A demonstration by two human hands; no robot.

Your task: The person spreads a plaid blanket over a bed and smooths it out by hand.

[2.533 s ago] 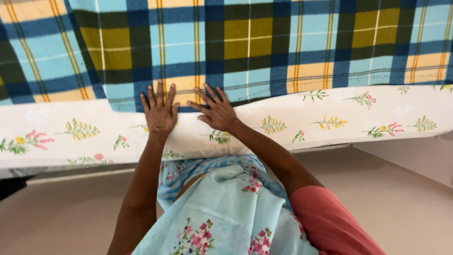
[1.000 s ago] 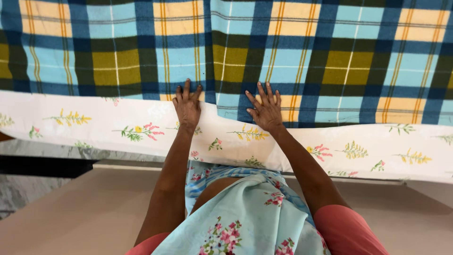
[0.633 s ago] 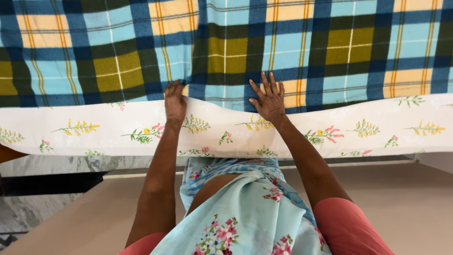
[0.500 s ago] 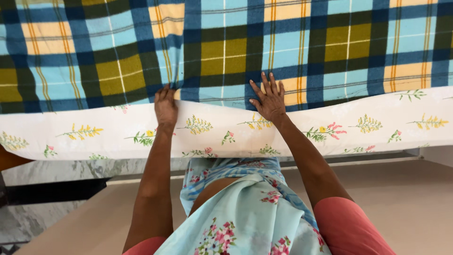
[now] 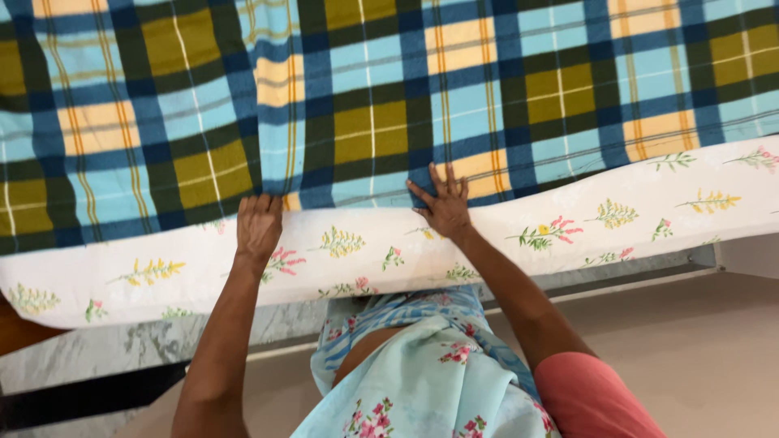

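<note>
On the bed, a plaid blanket [image 5: 389, 97] in blue, olive and yellow squares is spread over a white sheet with small flower prints [image 5: 568, 227], which covers the mattress edge and hangs a little over it. Below the mattress, a pale beige floor [image 5: 714, 349] is seen on the right, and a grey marbled surface [image 5: 122, 357] with a dark strip under it is seen on the left. A light blue garment with pink flowers [image 5: 422, 381] and a coral sleeve [image 5: 592, 397] of the person are visible at the bottom.

The left hand [image 5: 260, 225] is placed at the near hem of the blanket; its fingers are curled over the edge, so the hem seems to be gripped, though the fingertips are hidden. The right hand [image 5: 442, 207] is laid flat and open on the blanket edge, with the fingers spread, and nothing is held in it.

Compared with half a second ago, the left hand has been moved further to the left and lower, so the two hands are now wider apart. The blanket hem is now seen slanted, lower on the left side, and more of the marbled surface is shown.
</note>
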